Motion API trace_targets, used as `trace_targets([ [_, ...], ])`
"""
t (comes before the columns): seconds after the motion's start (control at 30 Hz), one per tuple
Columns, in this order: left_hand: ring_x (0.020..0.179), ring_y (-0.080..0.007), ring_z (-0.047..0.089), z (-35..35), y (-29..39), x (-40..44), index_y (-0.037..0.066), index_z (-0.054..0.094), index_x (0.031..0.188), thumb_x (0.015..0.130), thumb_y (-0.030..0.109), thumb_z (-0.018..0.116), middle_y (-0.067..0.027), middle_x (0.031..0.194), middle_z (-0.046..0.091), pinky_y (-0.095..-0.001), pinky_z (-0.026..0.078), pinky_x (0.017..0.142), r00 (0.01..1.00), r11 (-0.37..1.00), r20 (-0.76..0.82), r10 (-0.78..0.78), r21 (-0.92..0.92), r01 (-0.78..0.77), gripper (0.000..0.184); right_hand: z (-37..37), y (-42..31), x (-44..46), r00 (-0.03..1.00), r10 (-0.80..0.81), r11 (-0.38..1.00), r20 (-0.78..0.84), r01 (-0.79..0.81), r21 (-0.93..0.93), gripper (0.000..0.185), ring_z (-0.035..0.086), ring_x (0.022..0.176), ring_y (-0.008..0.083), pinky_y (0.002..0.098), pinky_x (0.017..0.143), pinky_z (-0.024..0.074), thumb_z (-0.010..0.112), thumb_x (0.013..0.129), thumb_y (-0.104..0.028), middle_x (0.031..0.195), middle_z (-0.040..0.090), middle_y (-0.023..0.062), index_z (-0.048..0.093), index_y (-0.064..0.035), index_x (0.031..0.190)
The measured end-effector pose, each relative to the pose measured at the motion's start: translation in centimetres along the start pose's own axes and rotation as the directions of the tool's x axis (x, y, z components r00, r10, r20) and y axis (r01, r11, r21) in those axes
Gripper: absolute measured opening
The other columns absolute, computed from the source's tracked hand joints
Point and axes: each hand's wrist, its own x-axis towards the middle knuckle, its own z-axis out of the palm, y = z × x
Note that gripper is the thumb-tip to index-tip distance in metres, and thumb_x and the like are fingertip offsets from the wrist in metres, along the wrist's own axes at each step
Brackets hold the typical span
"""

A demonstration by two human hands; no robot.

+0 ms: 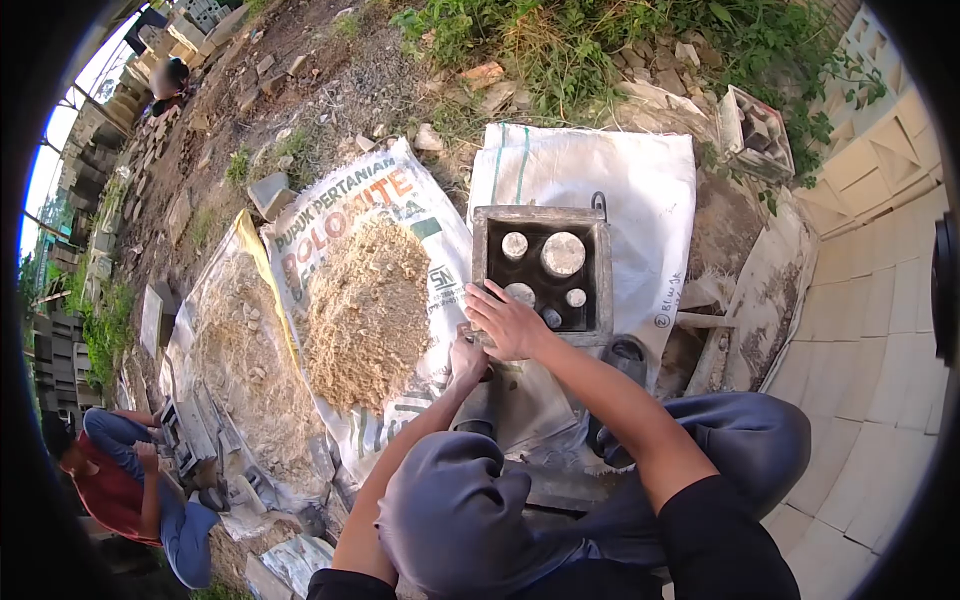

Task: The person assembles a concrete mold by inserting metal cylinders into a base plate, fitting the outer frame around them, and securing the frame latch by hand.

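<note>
A square box mould (604,262) with a dark inside stands on a white sack (648,200). Several pale round cylinders of different widths rise inside it, among them a wide cylinder (563,255). My right hand (508,322) lies over the mould's near left corner, fingers stretched out across the rim. Just below that corner, my left hand (467,357) is closed close to the mould's side; what its fingers grip is hidden. A metal loop (599,204) sticks up at the mould's far right corner.
A heap of tan sandy material (370,310) lies on a printed sack (345,190) to the left, beside greyer powder (235,330). A person (125,480) sits at lower left. Pale tiles (850,400) stack at right, near a smaller box (755,135).
</note>
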Motion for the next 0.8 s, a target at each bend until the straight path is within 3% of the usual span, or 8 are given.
trace_targets([
  [0.3, 0.086, -0.0397, 0.067, -0.3, 3.7, -2.9, -0.002, 0.052, 0.117, 0.086, 0.020, 0.059, -0.0245, 0.093, 0.067, -0.0482, 0.053, 0.077, 0.991, 0.920, -0.107, -0.083, 0.375, 0.118, 0.039, 0.1, 0.0, -0.1, 1.000, 0.006, 0.999, -0.010, -0.006, 0.045, 0.071, 0.026, 0.142, 0.0254, 0.0452, 0.120, 0.0127, 0.070, 0.073, -0.041, 0.141, 0.045, 0.0117, 0.053, -0.0004, 0.129],
  [0.43, 0.086, -0.0395, 0.067, -1.1, 3.5, -2.8, -0.004, 0.055, 0.112, 0.085, 0.021, 0.059, -0.0242, 0.086, 0.068, -0.0483, 0.052, 0.077, 0.992, 0.944, -0.104, 0.072, 0.328, -0.034, 0.037, -0.6, 0.0, 0.2, 1.000, 0.004, 0.996, 0.015, -0.005, 0.085, 0.076, 0.024, 0.143, 0.0275, 0.0464, 0.120, 0.0129, 0.070, 0.072, -0.042, 0.140, 0.045, 0.0147, 0.051, 0.0020, 0.130],
  [0.5, 0.070, -0.0291, 0.066, -2.4, 1.7, -0.2, 0.000, 0.060, 0.093, 0.087, 0.019, 0.059, -0.0164, 0.071, 0.064, -0.0429, 0.052, 0.064, 0.963, 0.995, 0.252, -0.099, -0.003, 0.103, 0.020, -0.4, 0.0, 0.0, 0.999, -0.001, 0.999, 0.035, -0.001, 0.038, 0.075, 0.024, 0.143, 0.0274, 0.0455, 0.121, 0.0126, 0.069, 0.074, -0.043, 0.142, 0.044, 0.0142, 0.050, 0.0013, 0.132],
  [0.57, 0.052, -0.0183, 0.057, -3.1, -0.8, 2.3, 0.006, 0.059, 0.084, 0.094, 0.021, 0.051, -0.0058, 0.060, 0.054, -0.0368, 0.049, 0.052, 0.706, 0.767, 0.687, -0.171, -0.357, 0.533, 0.020, -0.4, -0.2, -0.1, 0.999, 0.014, 1.000, 0.047, -0.013, -0.014, 0.075, 0.022, 0.144, 0.0253, 0.0440, 0.121, 0.0110, 0.067, 0.076, -0.045, 0.145, 0.042, 0.0109, 0.049, -0.0022, 0.135],
  [0.6, 0.052, -0.0183, 0.057, -3.6, -1.3, 2.7, 0.006, 0.059, 0.084, 0.094, 0.021, 0.051, -0.0058, 0.060, 0.054, -0.0368, 0.049, 0.052, 0.708, 0.772, 0.686, -0.170, -0.353, 0.528, 0.020, -0.1, -0.4, 0.1, 0.999, 0.018, 1.000, 0.040, -0.017, -0.015, 0.075, 0.022, 0.144, 0.0253, 0.0440, 0.121, 0.0110, 0.067, 0.076, -0.045, 0.145, 0.042, 0.0109, 0.049, -0.0022, 0.135],
  [0.7, 0.052, -0.0214, 0.057, -3.0, -3.7, 5.2, 0.005, 0.062, 0.089, 0.091, 0.017, 0.051, -0.0095, 0.060, 0.057, -0.0345, 0.048, 0.052, 0.285, 0.521, 0.957, 0.056, -0.271, 0.810, 0.016, 0.3, 0.1, -0.2, 1.000, 0.025, 0.999, 0.015, -0.026, 0.047, 0.076, 0.023, 0.144, 0.0254, 0.0442, 0.121, 0.0115, 0.068, 0.075, -0.045, 0.144, 0.042, 0.0111, 0.049, -0.0013, 0.134],
  [0.73, 0.052, -0.0214, 0.057, -2.0, -4.0, 4.6, 0.005, 0.062, 0.089, 0.091, 0.017, 0.051, -0.0095, 0.060, 0.057, -0.0345, 0.048, 0.052, 0.283, 0.510, 0.957, 0.056, -0.271, 0.816, 0.016, 0.1, 0.3, -0.2, 1.000, 0.025, 0.999, 0.012, -0.025, 0.028, 0.076, 0.023, 0.144, 0.0254, 0.0444, 0.121, 0.0118, 0.068, 0.075, -0.044, 0.144, 0.042, 0.0111, 0.049, -0.0009, 0.134],
  [0.8, 0.071, -0.0316, 0.064, 0.3, -4.4, 2.4, -0.001, 0.065, 0.096, 0.083, 0.016, 0.059, -0.0179, 0.074, 0.064, -0.0405, 0.051, 0.067, 0.850, 0.946, 0.489, -0.195, -0.134, 0.294, 0.022, -0.1, -0.5, 0.1, 1.000, 0.009, 0.999, 0.009, -0.009, 0.033, 0.076, 0.024, 0.143, 0.0254, 0.0446, 0.121, 0.0120, 0.069, 0.074, -0.044, 0.144, 0.043, 0.0111, 0.050, -0.0006, 0.133],
])
